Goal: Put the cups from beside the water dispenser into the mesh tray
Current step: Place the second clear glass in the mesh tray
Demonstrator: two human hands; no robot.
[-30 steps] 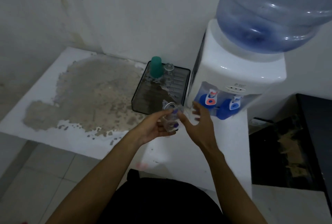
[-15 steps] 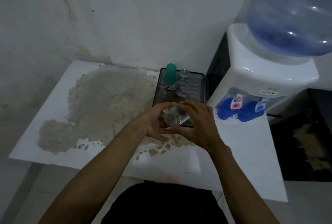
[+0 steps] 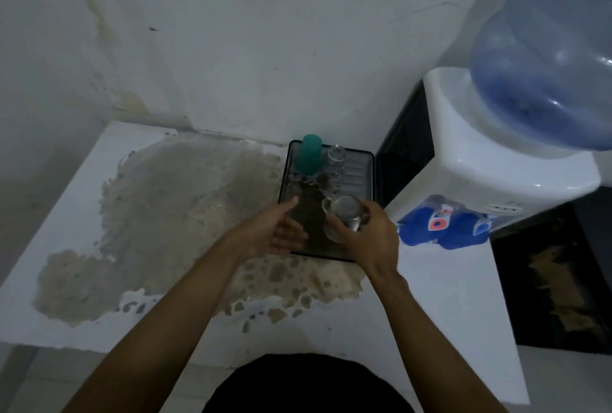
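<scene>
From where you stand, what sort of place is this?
Probably a plain drinks corner or pantry: a water dispenser with a big blue bottle, a mesh tray of cups, and a worn white counter against a stained wall.

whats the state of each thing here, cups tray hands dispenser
clear glass cup: held over the tray's near end
right hand: grip closed on the clear glass cup
left hand: open, empty
green cup: standing in the tray, far end
small glass: in the tray beside the green cup
mesh tray: on the counter
water bottle: mounted on the dispenser
</scene>
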